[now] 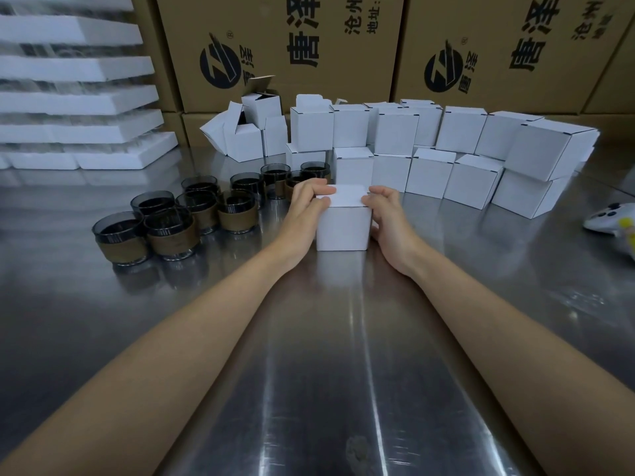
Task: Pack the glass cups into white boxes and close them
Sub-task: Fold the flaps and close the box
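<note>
The white box point(343, 221) stood upright, lid down, with the left hand point(307, 207) and right hand point(386, 214) each curled over a top edge. Unpacked glass cups point(171, 218) sat left of it, nearest the left hand.

**Lidded white box point(343, 228) keeps its contents out of sight on the tabletop point(326, 338)**

Only the box's front and top show. What it holds cannot be told, and the left grip point(307, 204) and right grip point(385, 211) cover both side walls and the lid's edges. The left grip partly masks two glass cups point(299, 180) behind it. The front boxes hide the rear rows of the stacked boxes point(474, 180). The foam trays point(68, 97) are blurred and cropped at the left edge. The top edge cuts the print on the brown cartons point(281, 46). A white-and-yellow object point(615, 221), cropped at the right edge, cannot be identified. Both forearms run out of the bottom edge.
</note>
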A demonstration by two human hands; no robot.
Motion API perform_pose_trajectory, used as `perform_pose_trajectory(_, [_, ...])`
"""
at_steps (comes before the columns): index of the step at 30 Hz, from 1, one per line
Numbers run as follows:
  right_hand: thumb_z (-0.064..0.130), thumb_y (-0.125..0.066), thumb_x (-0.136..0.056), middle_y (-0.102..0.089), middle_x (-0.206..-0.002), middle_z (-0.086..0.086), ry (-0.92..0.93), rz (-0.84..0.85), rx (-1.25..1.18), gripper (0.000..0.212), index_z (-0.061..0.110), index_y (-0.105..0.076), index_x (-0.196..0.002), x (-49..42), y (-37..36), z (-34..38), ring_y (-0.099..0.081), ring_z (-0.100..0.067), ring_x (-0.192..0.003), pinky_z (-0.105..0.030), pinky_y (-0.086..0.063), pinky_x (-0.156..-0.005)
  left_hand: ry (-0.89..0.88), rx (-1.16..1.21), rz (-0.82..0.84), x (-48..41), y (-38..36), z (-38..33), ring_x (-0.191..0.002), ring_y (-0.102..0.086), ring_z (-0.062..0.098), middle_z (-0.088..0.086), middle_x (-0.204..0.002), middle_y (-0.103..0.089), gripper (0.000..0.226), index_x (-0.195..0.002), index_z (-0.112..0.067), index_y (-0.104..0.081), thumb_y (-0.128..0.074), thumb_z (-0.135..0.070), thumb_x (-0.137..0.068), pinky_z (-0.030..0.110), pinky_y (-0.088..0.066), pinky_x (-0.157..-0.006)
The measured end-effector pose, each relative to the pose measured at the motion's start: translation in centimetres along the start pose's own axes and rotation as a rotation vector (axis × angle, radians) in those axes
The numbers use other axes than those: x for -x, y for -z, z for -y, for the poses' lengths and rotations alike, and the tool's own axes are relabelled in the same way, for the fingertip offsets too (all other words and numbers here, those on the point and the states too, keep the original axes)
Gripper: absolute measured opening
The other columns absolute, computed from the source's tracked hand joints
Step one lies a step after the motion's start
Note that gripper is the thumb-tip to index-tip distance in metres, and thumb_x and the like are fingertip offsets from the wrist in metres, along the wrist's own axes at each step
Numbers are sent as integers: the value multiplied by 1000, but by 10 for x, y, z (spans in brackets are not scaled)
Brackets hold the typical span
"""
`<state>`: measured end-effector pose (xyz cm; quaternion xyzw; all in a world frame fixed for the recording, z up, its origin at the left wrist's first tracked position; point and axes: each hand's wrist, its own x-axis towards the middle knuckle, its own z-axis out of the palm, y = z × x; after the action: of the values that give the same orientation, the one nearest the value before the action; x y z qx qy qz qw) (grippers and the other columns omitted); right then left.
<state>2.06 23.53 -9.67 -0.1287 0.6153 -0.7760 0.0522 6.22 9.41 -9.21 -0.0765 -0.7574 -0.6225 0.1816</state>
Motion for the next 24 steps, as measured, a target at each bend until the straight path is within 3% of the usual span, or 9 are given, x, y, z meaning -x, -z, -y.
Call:
perform_pose_trajectory(3, [31, -59, -73, -53, -94, 6, -26, -5, 3, 30, 26, -45, -98, -1, 0, 0, -54, -5, -84, -20, -42, -64, -1, 6, -2, 0, 0, 0, -121, -36, 4, -1, -129, -38, 22, -108, -9, -54, -37, 0, -98, 25, -26, -109])
perform_pose_trajectory(7, [29, -52, -97, -58, -100, 6, -6, -13, -28, 7, 24, -47, -98, -3, 2, -5, -57, -6, -99, -24, -44, -74, 16, 58, -40, 0, 1, -1, -121, -39, 5, -1, -131, -40, 25, -111, -11, -57, -34, -7, -101, 27, -27, -110])
perform_pose_trajectory(9, [33, -49, -99, -60, -103, 7, -9, -53, -52, 10, 24, -49, -96, -4, 3, -4, -57, -8, -106, -26, -44, -81, 37, 85, -95, 0, 1, -1, -121, -42, 8, 1, -133, -42, 28, -118, -15, -56, -31, -15, -104, 31, -29, -111])
perform_pose_trajectory(12, [33, -47, -100, -60, -99, 8, -12, -92, -72, 13, 22, -52, -94, -5, 3, -2, -57, -7, -100, -24, -44, -77, 72, 92, -128, -2, 3, 2, -129, -43, 15, 9, -140, -45, 35, -129, -11, -52, -27, -19, -105, 30, -33, -109])
perform_pose_trajectory(16, [32, -49, -98, -60, -103, 11, 10, -68, -33, 8, 26, -53, -99, -4, 3, -3, -56, -8, -106, -25, -42, -78, 99, 99, -115, -5, 4, 6, -128, -45, 16, 7, -138, -50, 34, -128, -12, -52, -29, -22, -105, 34, -33, -112])
perform_pose_trajectory(19, [38, -59, -90, -56, -121, 7, 51, 70, 53, 27, 27, -52, -113, -1, 7, -2, -54, -8, -115, -27, -43, -88, 112, 106, -53, -4, 5, 9, -116, -49, 8, -9, -122, -54, 24, -124, -23, -50, -38, -26, -103, 30, -35, -107])
perform_pose_trajectory(22, [18, -73, -85, -51, -124, 7, 176, 201, 382, 49, 25, -45, -124, 4, 10, -4, -52, -6, -112, -17, -44, -90, 104, 95, -29, -5, 6, 14, -117, -50, 10, -13, -116, -53, 23, -123, -29, -48, -44, -26, -101, 29, -36, -106])
perform_pose_trajectory(24, [11, -78, -80, -52, -123, 9, 264, 155, 467, 52, 23, -47, -120, 4, 9, -7, -51, -5, -111, -14, -44, -91, 95, 86, -58, -7, 6, 15, -122, -49, 11, -13, -120, -53, 23, -124, -31, -48, -44, -30, -102, 30, -35, -110])
